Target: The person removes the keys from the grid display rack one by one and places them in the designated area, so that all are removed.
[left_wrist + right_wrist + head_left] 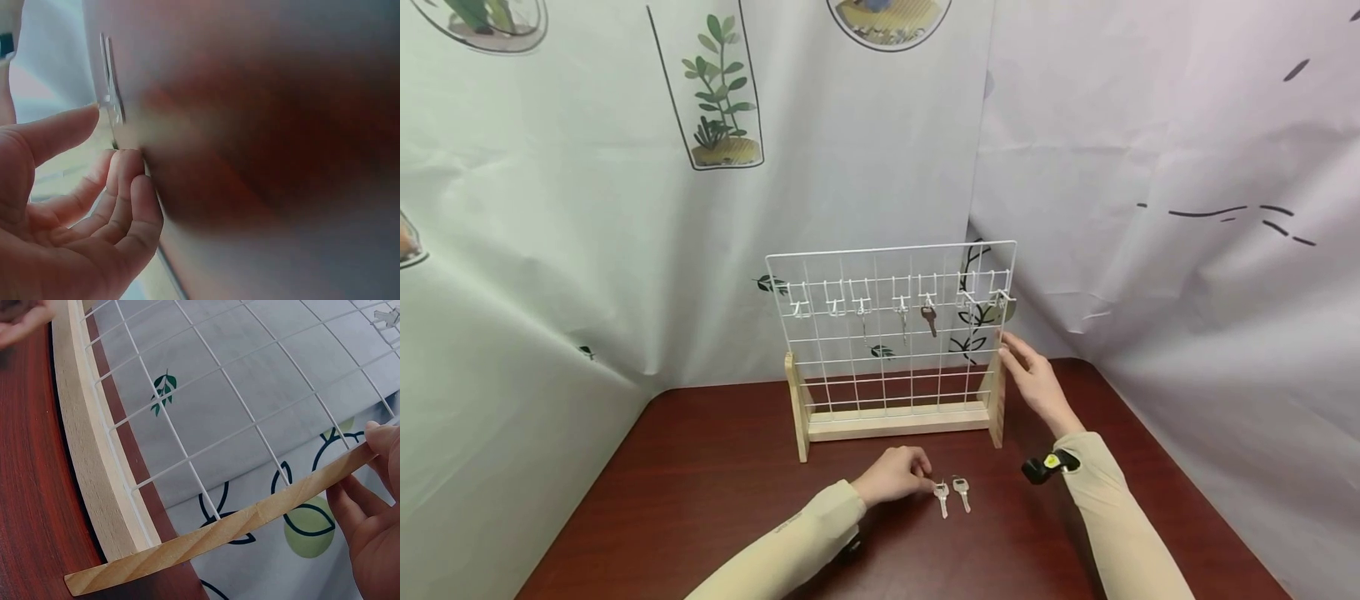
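Observation:
Two silver keys lie side by side on the dark red table, a left key [942, 497] and a right key [962, 495]. My left hand [897, 475] is low over the table, fingertips right at the head of the left key. In the left wrist view its thumb and bent fingers stand apart, with the keys [112, 81] just beyond them. My right hand [1036, 385] grips the upper end of the right wooden post [219, 532] of a white wire grid rack [880, 379], thumb on one side, fingers on the other.
White hooks [797, 310] line the upper part of the grid. A brown key [929, 320] and thin silver keys [903, 321] hang from some of them. The rack's wooden base [895, 423] stands on the table [700, 475]. Patterned white cloth [880, 167] rises behind.

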The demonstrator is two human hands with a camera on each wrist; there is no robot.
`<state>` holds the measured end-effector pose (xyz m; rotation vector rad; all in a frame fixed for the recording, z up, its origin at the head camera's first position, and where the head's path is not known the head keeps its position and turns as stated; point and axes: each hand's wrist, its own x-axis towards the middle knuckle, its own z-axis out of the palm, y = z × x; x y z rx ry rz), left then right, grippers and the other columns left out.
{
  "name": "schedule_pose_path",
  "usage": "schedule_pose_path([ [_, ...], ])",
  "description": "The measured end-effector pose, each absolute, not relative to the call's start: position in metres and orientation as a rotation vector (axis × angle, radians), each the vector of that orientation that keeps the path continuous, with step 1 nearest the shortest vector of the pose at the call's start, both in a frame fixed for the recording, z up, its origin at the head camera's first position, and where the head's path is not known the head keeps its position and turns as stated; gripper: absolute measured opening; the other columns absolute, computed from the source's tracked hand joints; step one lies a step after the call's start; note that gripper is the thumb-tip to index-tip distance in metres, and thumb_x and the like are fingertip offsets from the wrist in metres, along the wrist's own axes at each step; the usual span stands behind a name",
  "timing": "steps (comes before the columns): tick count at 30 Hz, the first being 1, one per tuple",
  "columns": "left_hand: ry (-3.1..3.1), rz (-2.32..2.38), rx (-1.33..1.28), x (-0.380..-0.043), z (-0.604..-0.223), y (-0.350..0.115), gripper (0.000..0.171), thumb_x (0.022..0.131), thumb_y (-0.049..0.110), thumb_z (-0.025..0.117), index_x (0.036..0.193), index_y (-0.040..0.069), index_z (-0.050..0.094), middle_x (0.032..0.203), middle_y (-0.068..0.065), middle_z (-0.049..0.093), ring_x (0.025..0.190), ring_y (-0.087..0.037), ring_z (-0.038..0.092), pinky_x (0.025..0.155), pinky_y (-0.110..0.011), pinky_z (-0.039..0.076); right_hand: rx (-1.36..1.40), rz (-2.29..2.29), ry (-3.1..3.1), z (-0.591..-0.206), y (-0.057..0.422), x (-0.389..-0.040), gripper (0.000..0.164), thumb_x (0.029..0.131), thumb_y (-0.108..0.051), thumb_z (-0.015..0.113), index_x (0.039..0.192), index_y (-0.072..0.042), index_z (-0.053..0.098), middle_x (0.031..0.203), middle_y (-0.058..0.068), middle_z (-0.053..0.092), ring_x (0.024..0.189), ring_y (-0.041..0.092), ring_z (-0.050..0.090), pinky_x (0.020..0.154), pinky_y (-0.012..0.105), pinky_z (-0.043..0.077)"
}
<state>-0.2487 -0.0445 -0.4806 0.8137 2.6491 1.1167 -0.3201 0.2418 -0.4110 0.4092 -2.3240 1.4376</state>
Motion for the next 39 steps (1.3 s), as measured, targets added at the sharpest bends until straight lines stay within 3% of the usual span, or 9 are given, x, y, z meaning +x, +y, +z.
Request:
schedule_pose_path([
  [8, 2.701, 1.202, 0.703, -0.262, -0.465, -0.077, 0.019, 0.087, 0.016, 0.076, 0.098, 0.004, 0.069, 0.085, 0.002, 0.069, 0.077, -0.01, 0.061, 0.072, -0.03, 0.051, 0.423, 1.405, -2.351, -0.386, 0.23, -0.295, 0.045, 0.106, -0.013, 0.051, 0.148, 0.004, 0.045, 0.147, 0.026, 0.048, 0.132, 0.043, 0.048, 0.109, 0.057, 0.038],
  [14, 2.72, 1.341, 0.643, -0.276, -0.442, -0.101, 0.028, 0.091, 0.017, 0.073, 0.11, -0.003, 0.069, 0.096, -0.005, 0.072, 0.088, -0.019, 0.066, 0.079, -0.035, 0.054, 0.412, 1.421, -2.346, -0.377, 0.226, -0.286, 0.045, 0.106, -0.013, 0.052, 0.147, 0.004, 0.045, 0.146, 0.025, 0.049, 0.133, 0.042, 0.048, 0.111, 0.055, 0.037],
  [24, 2.799, 1.501, 0.526, -0.286, -0.398, -0.121, 0.028, 0.092, 0.022, 0.074, 0.117, 0.008, 0.072, 0.108, -0.003, 0.073, 0.1, -0.021, 0.068, 0.083, -0.037, 0.056, 0.421, 1.422, -2.338, -0.379, 0.226, -0.287, 0.045, 0.106, -0.013, 0.053, 0.146, 0.005, 0.046, 0.147, 0.024, 0.048, 0.134, 0.04, 0.047, 0.111, 0.053, 0.037],
  [34, 2.78, 1.701, 0.567, -0.291, -0.364, -0.126, 0.032, 0.094, 0.02, 0.071, 0.124, 0.006, 0.069, 0.112, -0.008, 0.072, 0.104, -0.025, 0.067, 0.082, -0.038, 0.057, 0.435, 1.401, -2.33, -0.381, 0.228, -0.288, 0.045, 0.106, -0.012, 0.053, 0.146, 0.005, 0.046, 0.146, 0.024, 0.049, 0.134, 0.039, 0.048, 0.109, 0.054, 0.038],
  [39, 2.765, 1.738, 0.59, -0.288, -0.346, -0.127, 0.035, 0.096, 0.026, 0.069, 0.127, 0.008, 0.068, 0.118, -0.007, 0.071, 0.108, -0.026, 0.066, 0.086, -0.042, 0.056, 0.433, 1.408, -2.336, -0.381, 0.227, -0.288, 0.045, 0.106, -0.012, 0.052, 0.147, 0.006, 0.046, 0.148, 0.024, 0.048, 0.135, 0.039, 0.046, 0.11, 0.054, 0.037],
])
